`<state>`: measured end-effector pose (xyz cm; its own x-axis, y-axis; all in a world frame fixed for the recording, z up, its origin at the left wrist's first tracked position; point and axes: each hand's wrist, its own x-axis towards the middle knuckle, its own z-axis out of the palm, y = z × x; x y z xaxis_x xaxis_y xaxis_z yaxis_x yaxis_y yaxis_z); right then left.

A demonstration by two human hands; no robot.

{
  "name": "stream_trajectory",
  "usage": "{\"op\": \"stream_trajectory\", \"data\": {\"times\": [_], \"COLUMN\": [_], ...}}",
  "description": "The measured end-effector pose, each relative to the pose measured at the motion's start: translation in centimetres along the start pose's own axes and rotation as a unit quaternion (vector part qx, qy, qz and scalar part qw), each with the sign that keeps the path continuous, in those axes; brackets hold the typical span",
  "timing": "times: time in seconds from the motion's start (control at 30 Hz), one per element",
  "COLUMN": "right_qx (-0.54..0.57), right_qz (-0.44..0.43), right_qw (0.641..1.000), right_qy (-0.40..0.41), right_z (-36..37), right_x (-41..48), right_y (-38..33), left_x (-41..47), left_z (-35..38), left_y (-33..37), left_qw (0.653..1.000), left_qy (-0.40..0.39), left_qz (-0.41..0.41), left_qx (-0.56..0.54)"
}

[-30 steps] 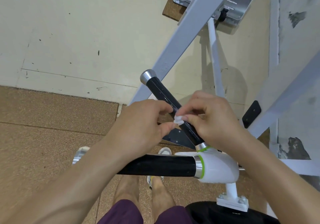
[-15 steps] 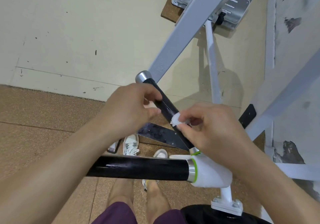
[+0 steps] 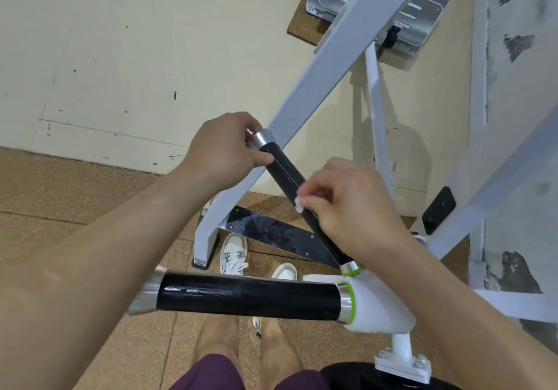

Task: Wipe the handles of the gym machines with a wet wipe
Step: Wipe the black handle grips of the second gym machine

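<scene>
Since the earlier frame the left hand has slid up the slanted handle from its middle to its far end, while the right hand has kept its place lower down the same bar. Left to right: the left forearm crosses the lower left of the view; the left hand curls around the chrome end cap, with the thumb lying along the black grip just below the cap and the fingers wrapped over the top. Below it, a second, horizontal handle runs across the foreground, black and glossy, with a chrome cap at its left end and a green ring where it meets the white joint. Neither hand touches it. Between the two bars the white shoes stand on the cork-coloured floor. Further right, the right hand pinches a small wad of wet wipe between thumb and fingertips and presses it against the slanted handle, roughly midway along the black grip. The white machine frame rises diagonally behind both hands toward a metal plate at top right.
</scene>
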<state>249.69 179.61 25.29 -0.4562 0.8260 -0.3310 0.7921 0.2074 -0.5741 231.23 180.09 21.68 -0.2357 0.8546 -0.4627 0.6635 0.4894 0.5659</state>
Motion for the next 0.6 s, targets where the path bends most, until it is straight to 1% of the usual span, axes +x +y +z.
{"op": "stream_trajectory", "data": {"times": [0.1, 0.23, 0.33, 0.4, 0.53, 0.6], "right_qx": [-0.001, 0.043, 0.044, 0.045, 0.062, 0.063], "right_qz": [-0.012, 0.041, 0.042, 0.041, 0.059, 0.064], "right_qw": [1.000, 0.998, 0.998, 0.998, 0.996, 0.996], "right_qy": [0.021, -0.020, 0.016, 0.033, 0.003, 0.006], "right_z": [1.0, -0.6, 0.6, 1.5, 0.1, 0.3], "right_x": [1.2, 0.0, 2.1, 3.4, 1.6, 2.1], "right_y": [-0.6, 0.3, -0.3, -0.9, 0.0, -0.2], "left_x": [-0.3, -0.4, 0.1, 0.5, 0.9, 1.1], "left_z": [0.3, -0.3, -1.2, -1.4, -1.3, -1.3], "left_y": [-0.2, -0.3, -0.3, -0.4, -0.8, -1.0], "left_qw": [1.000, 0.998, 0.997, 0.997, 0.997, 0.998], "left_qy": [0.012, -0.013, -0.045, -0.047, -0.045, -0.040], "left_qz": [0.007, -0.001, 0.005, 0.007, 0.016, 0.024], "left_qx": [-0.008, -0.060, -0.060, -0.060, -0.056, -0.042]}}
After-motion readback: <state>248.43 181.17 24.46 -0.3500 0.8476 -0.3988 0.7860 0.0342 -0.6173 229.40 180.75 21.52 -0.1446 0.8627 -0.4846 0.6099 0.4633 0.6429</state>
